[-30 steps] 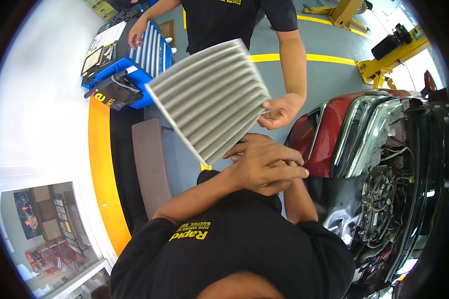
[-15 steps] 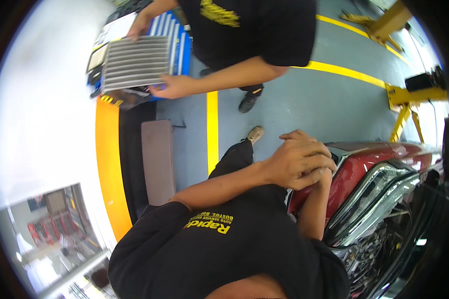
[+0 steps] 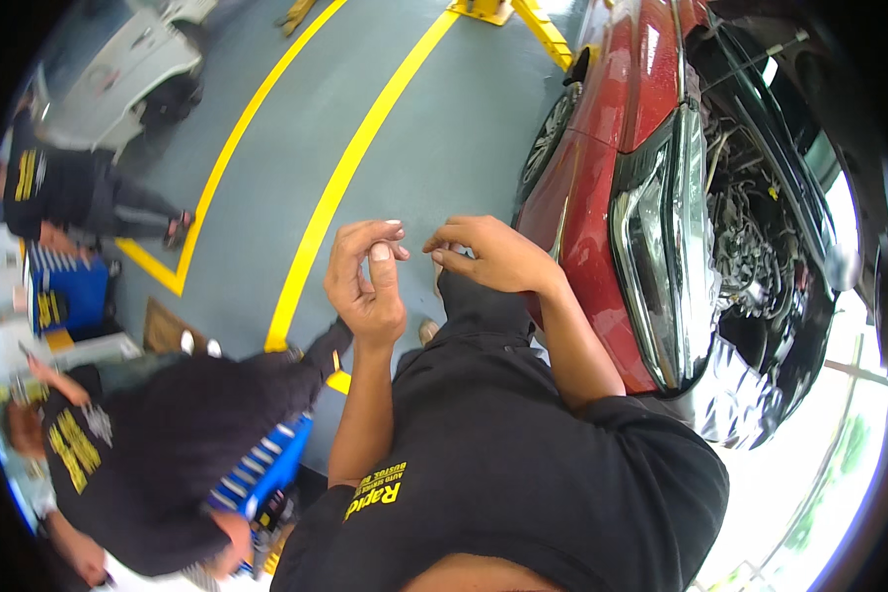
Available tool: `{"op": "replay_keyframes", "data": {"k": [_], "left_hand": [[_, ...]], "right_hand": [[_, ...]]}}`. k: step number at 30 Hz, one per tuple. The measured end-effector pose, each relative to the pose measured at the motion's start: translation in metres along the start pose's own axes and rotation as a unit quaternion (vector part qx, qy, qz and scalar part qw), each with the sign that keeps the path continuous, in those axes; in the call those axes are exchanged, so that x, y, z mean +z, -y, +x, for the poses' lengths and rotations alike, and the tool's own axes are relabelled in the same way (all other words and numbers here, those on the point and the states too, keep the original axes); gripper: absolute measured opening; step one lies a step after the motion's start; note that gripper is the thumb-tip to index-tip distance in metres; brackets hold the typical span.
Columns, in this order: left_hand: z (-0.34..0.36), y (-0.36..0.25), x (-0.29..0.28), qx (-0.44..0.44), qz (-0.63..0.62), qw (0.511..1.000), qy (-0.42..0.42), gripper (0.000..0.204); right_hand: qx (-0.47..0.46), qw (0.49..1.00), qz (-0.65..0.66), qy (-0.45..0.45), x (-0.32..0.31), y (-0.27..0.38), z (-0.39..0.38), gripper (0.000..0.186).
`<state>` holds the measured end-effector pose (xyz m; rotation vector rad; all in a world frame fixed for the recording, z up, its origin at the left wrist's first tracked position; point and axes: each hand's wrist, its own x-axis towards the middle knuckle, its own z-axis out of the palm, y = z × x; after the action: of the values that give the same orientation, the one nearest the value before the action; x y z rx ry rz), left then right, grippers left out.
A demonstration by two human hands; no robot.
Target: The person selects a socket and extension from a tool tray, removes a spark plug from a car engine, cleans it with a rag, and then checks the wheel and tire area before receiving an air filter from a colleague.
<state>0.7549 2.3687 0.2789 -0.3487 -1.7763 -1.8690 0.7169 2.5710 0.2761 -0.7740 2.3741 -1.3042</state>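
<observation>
My left hand [image 3: 365,281] is raised in front of me, palm up, with its fingers loosely curled and the thumb apart from them. Nothing shows in it. Just to its right hangs my right hand [image 3: 493,257], back upward, fingers bent and slightly spread, also holding nothing. A small gap lies between the fingertips of the two hands. Nearest to my right hand and forearm is a red car [image 3: 597,222], its hood raised and engine bay [image 3: 750,247] exposed; neither hand touches it.
A co-worker in a black shirt [image 3: 158,464] bends at the lower left beside a blue tool cabinet [image 3: 271,459]. Another person [image 3: 59,192] stands farther left by a second blue cabinet [image 3: 69,291]. Yellow lines [image 3: 340,178] mark the grey floor. A whitish car panel [image 3: 118,84] is at the far left.
My clasped hands have come apart. The view has swung right, bringing in more of the red car. The co-worker, earlier holding a ribbed grey filter, now appears at lower left.
</observation>
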Motion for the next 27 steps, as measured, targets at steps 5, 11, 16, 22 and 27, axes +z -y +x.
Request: {"op": "replay_keyframes", "data": {"k": [5, 11, 16, 22, 27], "left_hand": [[0.097, 0.104, 0.056, -0.068, -0.021, 0.994, 0.082, 0.020], [0.232, 0.190, 0.115, -0.119, 0.004, 0.976, 0.185, 0.020], [0.362, 0.241, 0.162, -0.094, 0.037, 0.967, 0.235, 0.021], [0.461, 0.334, 0.222, -0.147, 0.035, 0.960, 0.235, 0.025], [0.511, 0.433, 0.294, -0.182, 0.118, 0.843, 0.493, 0.028]], "right_hand": [[0.088, 0.989, 0.003, -0.116, -0.061, -0.073, 0.042, 0.024], [0.181, 0.961, 0.017, -0.206, -0.133, -0.158, 0.149, 0.025], [0.171, 0.940, 0.023, -0.293, -0.249, -0.154, 0.225, 0.027], [0.227, 0.892, 0.048, -0.388, -0.298, -0.210, 0.247, 0.029], [0.455, 0.766, 0.031, -0.454, -0.239, -0.280, 0.225, 0.029]]}}
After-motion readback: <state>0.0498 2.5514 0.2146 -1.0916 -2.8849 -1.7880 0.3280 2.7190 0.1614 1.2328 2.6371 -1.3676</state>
